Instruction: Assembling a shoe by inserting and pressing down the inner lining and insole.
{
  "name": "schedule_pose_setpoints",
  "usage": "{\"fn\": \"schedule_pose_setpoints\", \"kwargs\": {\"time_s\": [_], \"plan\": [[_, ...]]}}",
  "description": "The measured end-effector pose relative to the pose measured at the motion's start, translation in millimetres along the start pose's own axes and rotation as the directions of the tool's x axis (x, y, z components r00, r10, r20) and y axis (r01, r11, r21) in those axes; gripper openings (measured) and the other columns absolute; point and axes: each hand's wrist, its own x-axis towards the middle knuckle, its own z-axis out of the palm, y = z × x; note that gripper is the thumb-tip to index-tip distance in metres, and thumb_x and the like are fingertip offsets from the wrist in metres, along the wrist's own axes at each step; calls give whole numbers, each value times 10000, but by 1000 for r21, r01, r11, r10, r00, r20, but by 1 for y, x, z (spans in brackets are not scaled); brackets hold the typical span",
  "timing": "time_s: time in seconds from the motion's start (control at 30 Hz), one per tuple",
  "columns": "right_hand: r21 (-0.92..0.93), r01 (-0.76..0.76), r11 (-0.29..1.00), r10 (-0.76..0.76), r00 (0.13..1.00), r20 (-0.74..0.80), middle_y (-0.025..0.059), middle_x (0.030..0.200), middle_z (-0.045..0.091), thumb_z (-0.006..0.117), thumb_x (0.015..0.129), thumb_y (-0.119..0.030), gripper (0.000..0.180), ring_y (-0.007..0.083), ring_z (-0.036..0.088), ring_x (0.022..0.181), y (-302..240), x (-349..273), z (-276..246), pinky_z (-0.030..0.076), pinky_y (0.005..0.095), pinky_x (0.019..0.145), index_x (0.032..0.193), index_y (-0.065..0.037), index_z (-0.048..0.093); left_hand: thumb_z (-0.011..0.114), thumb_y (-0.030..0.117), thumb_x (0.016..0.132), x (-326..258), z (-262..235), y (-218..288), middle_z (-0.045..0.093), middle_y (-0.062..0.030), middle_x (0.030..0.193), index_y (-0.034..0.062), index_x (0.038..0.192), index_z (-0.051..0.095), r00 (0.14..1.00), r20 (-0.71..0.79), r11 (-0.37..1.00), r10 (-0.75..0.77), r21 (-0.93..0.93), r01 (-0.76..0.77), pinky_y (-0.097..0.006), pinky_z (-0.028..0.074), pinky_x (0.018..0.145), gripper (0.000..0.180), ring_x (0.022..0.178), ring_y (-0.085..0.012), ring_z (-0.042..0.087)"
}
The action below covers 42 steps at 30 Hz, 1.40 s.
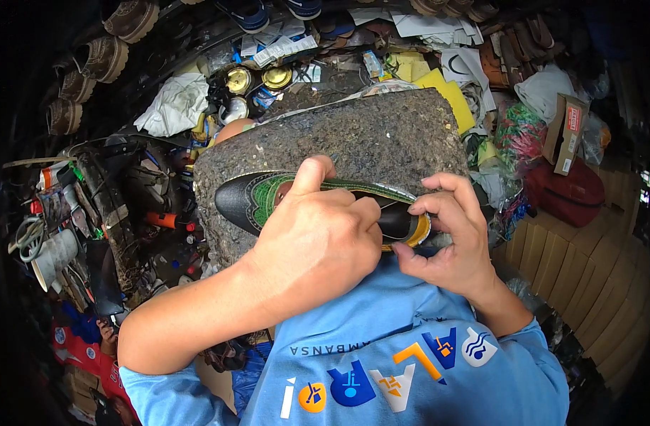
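A shoe (234, 204) with a black toe, green textured panels and an orange-yellow heel edge is tilted over a rough dark block (353, 138), toe to the left. My left hand (321, 231) is closed over its middle. The thumb lies on the far side, and the curled fingers reach down into the opening, where their tips are hidden. At the heel, my right hand (449, 238) curves round the back rim. Its fingertips touch the far edge and its thumb is by the near edge.
Left of the block lie scissors (31, 240), a white roll (54, 257) and jumbled tools. Round tins (277, 77) and a crumpled white cloth (174, 103) sit beyond it. At right are a cardboard box (566, 135) and a dark red bag (568, 193). Someone in red (76, 348) is at lower left.
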Motion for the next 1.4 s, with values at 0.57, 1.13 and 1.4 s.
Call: {"fn": "schedule_pose_setpoints", "kwargs": {"time_s": [0.57, 1.13, 1.4], "plan": [[-33, 51, 998, -51, 999, 16, 192, 1259, 522, 925, 600, -100, 565, 247, 693, 892, -1, -4, -1, 576, 359, 812, 1093, -51, 652, 719, 131, 727, 0, 0, 2, 650, -7, 875, 31, 862, 756, 997, 73, 1000, -13, -7, 13, -444, 430, 913, 172, 706, -157, 609], [-55, 78, 995, -79, 997, -9, 192, 1260, 520, 931, 598, -111, 544, 276, 677, 909, -4, -5, 0, 594, 355, 771, 1067, -39, 665, 723, 118, 736, -3, 1, 13, 671, -77, 1060, -2, 899, 757, 994, 90, 997, -66, 45, 62, -428, 402, 878, 206, 884, -203, 629], [-24, 60, 998, -60, 998, 13, 190, 1272, 522, 929, 619, -160, 500, 286, 643, 959, -6, -9, -2, 606, 324, 688, 1035, -43, 676, 715, 100, 749, -5, -7, 25, 669, -112, 1175, -21, 886, 741, 971, 185, 988, -152, 32, 149, -480, 370, 915, 185, 1009, -234, 632]]}}
